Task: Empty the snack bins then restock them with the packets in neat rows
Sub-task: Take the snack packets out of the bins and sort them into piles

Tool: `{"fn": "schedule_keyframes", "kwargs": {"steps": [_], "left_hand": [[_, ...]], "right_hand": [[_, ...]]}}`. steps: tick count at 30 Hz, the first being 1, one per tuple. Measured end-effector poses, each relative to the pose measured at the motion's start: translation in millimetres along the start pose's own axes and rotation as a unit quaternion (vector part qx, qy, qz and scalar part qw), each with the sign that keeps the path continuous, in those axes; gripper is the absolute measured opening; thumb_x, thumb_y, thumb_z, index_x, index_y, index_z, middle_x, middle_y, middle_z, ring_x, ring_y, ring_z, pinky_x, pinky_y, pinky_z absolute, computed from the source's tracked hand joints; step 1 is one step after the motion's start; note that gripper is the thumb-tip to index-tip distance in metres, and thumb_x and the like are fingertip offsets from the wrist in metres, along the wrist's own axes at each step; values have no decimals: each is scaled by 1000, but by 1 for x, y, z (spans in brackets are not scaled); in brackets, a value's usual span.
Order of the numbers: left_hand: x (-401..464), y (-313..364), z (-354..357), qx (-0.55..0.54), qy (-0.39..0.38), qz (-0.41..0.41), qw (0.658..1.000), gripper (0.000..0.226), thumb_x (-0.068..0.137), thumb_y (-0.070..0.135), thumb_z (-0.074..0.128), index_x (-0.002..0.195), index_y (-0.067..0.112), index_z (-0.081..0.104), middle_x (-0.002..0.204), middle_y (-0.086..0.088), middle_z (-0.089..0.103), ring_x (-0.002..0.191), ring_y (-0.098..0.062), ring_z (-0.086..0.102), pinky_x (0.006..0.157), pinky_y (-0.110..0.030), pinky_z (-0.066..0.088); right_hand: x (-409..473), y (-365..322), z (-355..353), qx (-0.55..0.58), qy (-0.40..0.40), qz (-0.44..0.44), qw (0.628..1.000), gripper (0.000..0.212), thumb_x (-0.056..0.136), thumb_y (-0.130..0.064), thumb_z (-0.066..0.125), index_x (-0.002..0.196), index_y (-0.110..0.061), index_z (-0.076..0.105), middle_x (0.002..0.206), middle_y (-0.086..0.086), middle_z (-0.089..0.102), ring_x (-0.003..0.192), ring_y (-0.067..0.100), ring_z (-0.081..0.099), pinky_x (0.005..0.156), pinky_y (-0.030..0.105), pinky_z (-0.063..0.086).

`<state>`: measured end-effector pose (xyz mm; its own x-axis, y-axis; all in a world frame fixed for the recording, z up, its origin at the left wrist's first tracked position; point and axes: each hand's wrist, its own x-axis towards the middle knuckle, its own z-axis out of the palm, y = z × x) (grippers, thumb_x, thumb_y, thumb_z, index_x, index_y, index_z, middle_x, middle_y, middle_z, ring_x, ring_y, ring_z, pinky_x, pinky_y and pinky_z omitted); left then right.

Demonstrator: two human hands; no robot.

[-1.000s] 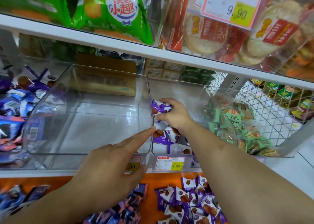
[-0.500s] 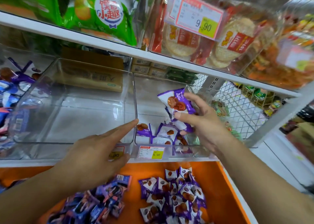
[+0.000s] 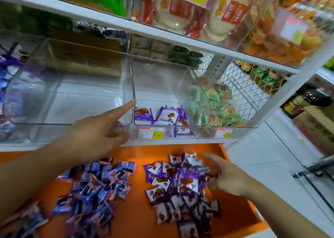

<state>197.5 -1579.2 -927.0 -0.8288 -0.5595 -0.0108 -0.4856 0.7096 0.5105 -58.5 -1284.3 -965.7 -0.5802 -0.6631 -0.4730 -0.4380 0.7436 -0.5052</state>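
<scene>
My left hand point(image 3: 94, 131) rests against the front of an empty clear bin point(image 3: 72, 96), index finger stretched to the rim by the divider, thumb near its price label. The middle clear bin point(image 3: 162, 78) holds only a few purple cookie packets point(image 3: 167, 114) at its front. Blurred, my right hand point(image 3: 227, 178) hovers with fingers spread over a loose pile of purple packets point(image 3: 173, 187) on the orange surface point(image 3: 137, 219). A second pile of darker blue-purple packets point(image 3: 94, 189) lies to the left.
A third bin point(image 3: 202, 93) at the right holds green packets point(image 3: 213, 107). The white shelf above point(image 3: 162, 33) carries bins of rice crackers and green bags. A wire mesh panel point(image 3: 244, 86) and a white floor lie to the right.
My right hand lifted purple packets out of the middle bin and came down to the pile on the orange surface, now with fingers spread. My left hand stayed at the empty bin.
</scene>
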Motion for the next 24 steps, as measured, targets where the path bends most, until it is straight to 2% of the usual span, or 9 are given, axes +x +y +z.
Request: {"fn": "schedule_keyframes", "kwargs": {"steps": [2,4,8,11,14,16,18,21,24], "left_hand": [[0,0,0,-1,0,2,1000,85,95,63,56,141,79,-13,151,13,55,130,-17,59,105,-43,53],[0,-1,0,-1,3,8,1000,85,96,62,56,141,79,-13,152,14,54,130,-15,59,106,-41,52],[2,-3,1,14,8,19,1000,85,96,64,53,140,78,-17,156,17,49,130,-14,57,103,-36,51],[2,-6,1,23,9,28,999,85,96,65,52,140,78,-20,156,15,49,128,-13,58,100,-34,52],[3,-9,2,22,12,36,999,85,96,65,51,140,78,-20,149,15,56,118,-12,62,95,-35,54],[4,-11,2,17,16,41,999,84,97,64,50,140,77,-21,149,16,56,116,-10,62,95,-35,53],[5,-11,3,9,18,46,999,84,98,63,50,140,77,-21,149,17,54,111,-7,61,93,-33,54],[5,-13,4,6,19,53,998,85,98,61,50,141,76,-22,153,19,50,96,-4,62,85,-30,56],[6,-17,5,1,30,61,998,85,97,61,51,143,75,-19,148,21,55,76,-5,64,74,-32,57]], "right_hand": [[4,-4,-3,-113,-1,8,994,81,79,-29,86,149,-47,48,151,-14,52,126,9,62,101,31,55],[1,-27,-15,-120,11,-44,992,50,87,-33,81,128,-52,62,142,-16,62,124,6,62,105,32,53],[-7,-111,-48,75,25,-156,985,27,95,-17,78,113,-37,76,112,-14,75,101,5,73,84,33,64],[27,-159,-64,84,102,-206,970,22,97,-13,74,111,-31,76,104,-4,75,90,7,73,81,31,63],[85,-178,-61,-57,95,-173,979,36,94,-29,77,127,-42,68,134,-8,64,117,13,66,99,36,55],[118,-180,-55,-182,38,-138,973,59,91,-40,80,145,-44,56,157,-5,48,136,22,54,110,39,47],[138,-182,-50,-248,-37,-72,965,86,85,-52,83,158,-44,39,165,-2,38,141,27,48,111,39,45],[150,-185,-42,-319,-95,0,943,97,83,-62,80,161,-50,23,163,3,38,127,30,57,90,36,55],[155,-186,-35,-383,-76,-10,921,90,89,-57,77,160,-48,23,148,10,48,93,26,62,72,33,53]]}}
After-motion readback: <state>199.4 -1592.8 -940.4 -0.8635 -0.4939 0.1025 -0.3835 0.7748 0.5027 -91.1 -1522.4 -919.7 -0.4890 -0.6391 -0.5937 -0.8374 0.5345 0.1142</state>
